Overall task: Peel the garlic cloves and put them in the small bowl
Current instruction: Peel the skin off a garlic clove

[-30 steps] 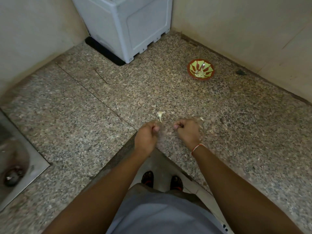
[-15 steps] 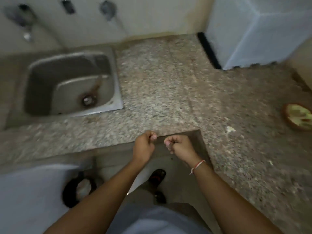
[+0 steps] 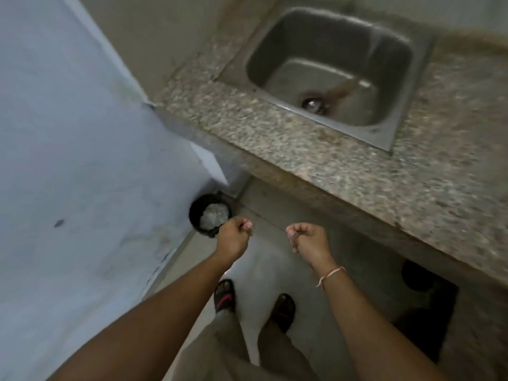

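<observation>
Both grips are curled into loose fists over the floor: the left hand [image 3: 233,239] has thumb pressed against folded fingers just above a black bin [image 3: 209,217] at centre left of the frame, and the right hand [image 3: 309,242] is balled the same way a little to its right, apart from the other. Whatever either holds is hidden; I cannot tell whether it is garlic skin, a clove or nothing. Compared with half a second ago, the view has swung hard to the left: the sink [image 3: 330,70] now sits at upper right, the granite bench [image 3: 357,171] runs diagonally across the right side, and the fists have left the bench edge and hang over the floor beside a pale blue wall [image 3: 68,160]. A second ago they were over the bench near a scrap of peel, with the small bowl beyond them; bowl and garlic are now out of frame. My guess is the person is carrying peelings to the bin, a pause in the peeling itself.
</observation>
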